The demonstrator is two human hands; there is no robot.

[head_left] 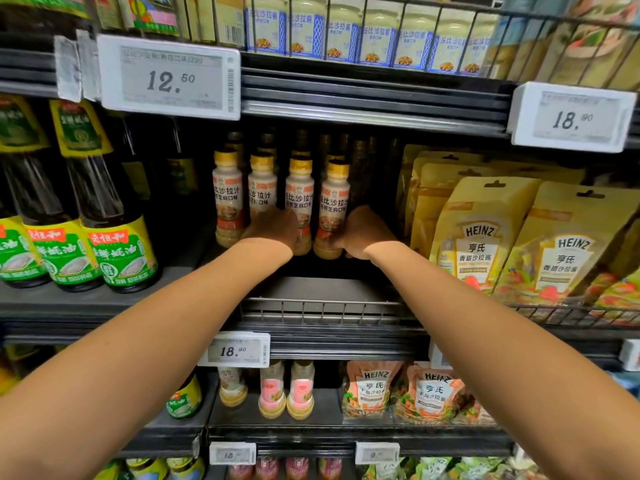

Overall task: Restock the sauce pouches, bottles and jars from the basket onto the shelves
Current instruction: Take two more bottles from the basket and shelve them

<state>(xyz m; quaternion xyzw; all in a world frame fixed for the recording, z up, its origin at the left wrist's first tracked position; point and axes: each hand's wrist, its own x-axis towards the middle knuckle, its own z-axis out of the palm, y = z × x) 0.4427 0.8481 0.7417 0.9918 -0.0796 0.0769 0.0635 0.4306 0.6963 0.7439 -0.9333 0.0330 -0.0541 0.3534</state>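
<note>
On the black metal middle shelf (311, 289), front row: right hand (363, 233) grips the rightmost yellow-capped beige plastic dressing bottle (333, 202) low down, thumb across its base, fingers curled behind it. The left hand (273, 226) covers the lower half of the second-from-left matching bottle (262, 188); its fingers are hidden, so grip can't be told.

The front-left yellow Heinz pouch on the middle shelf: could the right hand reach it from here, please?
Probably yes. The right hand grips the rightmost dressing bottle, and the Heinz pouch stands just to its right with its front face unobstructed; the hand would have to let go first.
</note>
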